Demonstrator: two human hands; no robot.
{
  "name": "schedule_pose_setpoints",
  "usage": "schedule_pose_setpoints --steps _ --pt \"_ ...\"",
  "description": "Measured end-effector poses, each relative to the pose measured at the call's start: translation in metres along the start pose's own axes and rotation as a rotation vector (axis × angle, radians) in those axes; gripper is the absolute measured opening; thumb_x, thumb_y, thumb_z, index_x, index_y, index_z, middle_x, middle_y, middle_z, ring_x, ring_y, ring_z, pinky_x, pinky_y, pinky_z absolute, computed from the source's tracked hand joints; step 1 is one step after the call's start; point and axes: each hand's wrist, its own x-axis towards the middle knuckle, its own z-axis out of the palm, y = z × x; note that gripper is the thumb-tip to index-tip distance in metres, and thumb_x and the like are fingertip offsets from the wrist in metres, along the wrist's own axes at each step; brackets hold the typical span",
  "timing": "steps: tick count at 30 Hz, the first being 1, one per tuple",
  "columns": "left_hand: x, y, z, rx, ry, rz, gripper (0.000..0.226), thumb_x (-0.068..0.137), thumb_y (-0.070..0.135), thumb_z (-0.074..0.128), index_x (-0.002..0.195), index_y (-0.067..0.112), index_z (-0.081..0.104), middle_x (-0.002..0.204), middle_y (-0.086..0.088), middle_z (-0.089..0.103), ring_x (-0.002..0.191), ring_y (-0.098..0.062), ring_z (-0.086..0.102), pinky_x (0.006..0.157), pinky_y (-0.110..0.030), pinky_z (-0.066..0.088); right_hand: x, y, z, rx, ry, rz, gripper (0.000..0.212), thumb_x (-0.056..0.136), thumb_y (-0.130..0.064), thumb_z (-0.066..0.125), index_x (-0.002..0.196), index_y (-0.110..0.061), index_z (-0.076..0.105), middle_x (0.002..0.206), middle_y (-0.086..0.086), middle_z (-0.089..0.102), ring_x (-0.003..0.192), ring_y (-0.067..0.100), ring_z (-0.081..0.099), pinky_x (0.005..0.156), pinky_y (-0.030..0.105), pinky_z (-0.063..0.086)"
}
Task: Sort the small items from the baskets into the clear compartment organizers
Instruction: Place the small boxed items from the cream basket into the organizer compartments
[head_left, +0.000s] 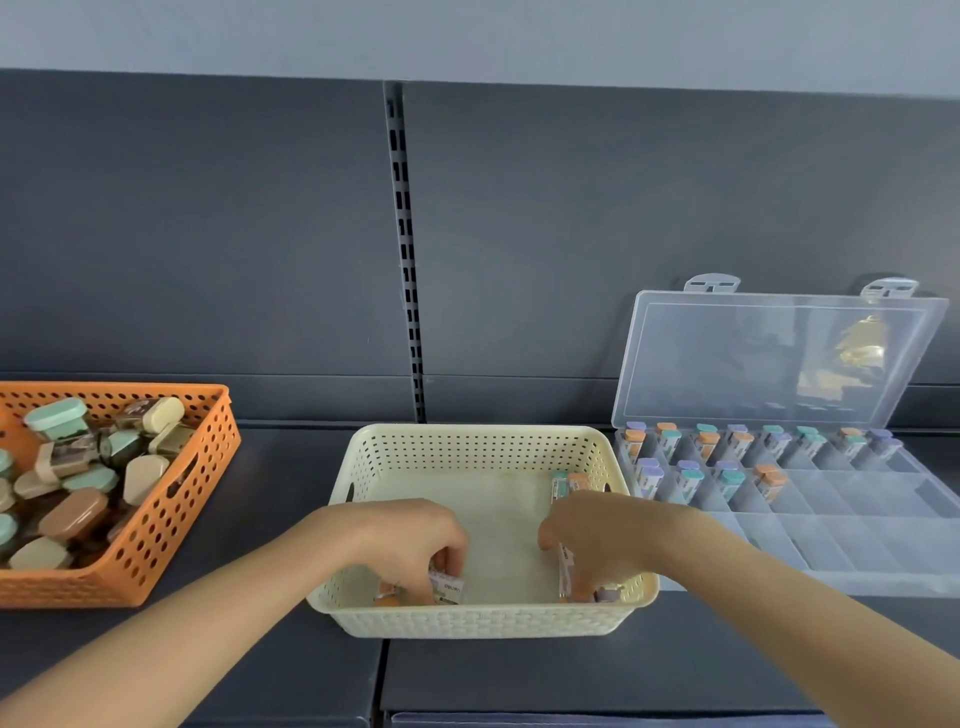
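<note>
A cream perforated basket (478, 447) sits in front of me with a few small labelled tubes left inside. My left hand (415, 540) reaches into its near left corner, fingers curled round a small tube (447, 590). In the near right corner, my right hand (597, 540) pinches another small tube (566, 571). Two more tubes (563, 483) lie by the far right wall. The clear compartment organizer (852, 525) stands open at the right, its back rows holding several tubes with purple, teal and orange caps.
An orange perforated basket (171, 519) full of small pastel cases stands at the left. The organizer's clear lid (774, 358) leans up against the dark back panel. A slotted shelf upright (405, 249) runs down the wall. Everything rests on a dark shelf (519, 670).
</note>
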Motion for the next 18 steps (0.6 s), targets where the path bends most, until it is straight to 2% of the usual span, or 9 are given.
schedule_pose_setpoints --steps 3,6,7,10,13,16,18 --pt "0.001 -0.001 0.001 -0.051 0.026 -0.012 0.026 0.076 0.015 0.071 0.094 0.025 0.056 0.100 0.008 0.057 0.085 -0.021 0.062 0.069 -0.036 0.053 0.003 0.001 -0.003 0.003 -0.019 -0.013 0.047 0.077 -0.029 0.071 0.117 -0.007 0.060 0.111 0.010 0.067 0.107 0.029 0.059 0.092 0.043 0.051" --pt "0.001 -0.005 0.006 -0.113 0.038 -0.020 0.027 0.075 0.013 0.069 0.096 0.027 0.057 0.098 0.011 0.056 0.088 -0.030 0.066 0.072 -0.043 0.057 0.004 0.003 -0.006 0.008 -0.009 -0.022 0.042 0.078 -0.026 0.071 0.114 -0.008 0.063 0.111 0.011 0.065 0.104 0.031 0.060 0.092 0.041 0.052" --pt "0.001 -0.005 0.006 -0.120 0.043 -0.018 0.029 0.076 0.014 0.069 0.099 0.028 0.058 0.098 0.012 0.054 0.090 -0.028 0.065 0.073 -0.042 0.057 0.004 0.002 -0.007 0.018 -0.006 -0.027 0.040 0.078 -0.026 0.072 0.114 -0.009 0.065 0.111 0.009 0.065 0.103 0.029 0.060 0.092 0.040 0.052" --pt "0.001 -0.005 0.005 -0.073 0.109 -0.010 0.028 0.082 0.017 0.066 0.109 0.025 0.062 0.101 0.009 0.053 0.092 -0.015 0.056 0.075 -0.028 0.048 0.000 0.000 -0.011 0.058 0.029 -0.054 0.037 0.078 -0.025 0.073 0.113 -0.013 0.067 0.113 0.003 0.064 0.105 0.023 0.057 0.094 0.035 0.050" --pt "0.003 -0.006 0.006 -0.116 0.210 -0.026 0.028 0.084 0.019 0.065 0.112 0.022 0.060 0.104 0.008 0.053 0.091 -0.011 0.051 0.077 -0.023 0.043 -0.004 -0.003 -0.012 0.204 0.131 -0.093 0.035 0.076 -0.024 0.074 0.110 -0.018 0.067 0.110 -0.005 0.056 0.101 0.013 0.051 0.091 0.029 0.047" --pt "0.005 -0.009 0.008 -0.229 0.311 -0.048 0.028 0.080 0.018 0.069 0.104 0.020 0.055 0.098 0.010 0.052 0.086 -0.008 0.049 0.074 -0.020 0.042 -0.007 -0.007 -0.010 0.410 0.224 -0.105 0.039 0.072 -0.019 0.077 0.110 -0.021 0.066 0.096 -0.014 0.054 0.093 0.005 0.053 0.085 0.022 0.048" --pt "0.007 -0.008 0.008 -0.274 0.377 -0.063 0.029 0.076 0.017 0.071 0.099 0.019 0.054 0.093 0.010 0.052 0.080 -0.008 0.047 0.069 -0.021 0.041 -0.004 -0.008 -0.008 0.463 0.322 -0.077 0.045 0.071 -0.014 0.077 0.113 -0.022 0.064 0.099 -0.012 0.058 0.091 0.003 0.056 0.086 0.021 0.051"
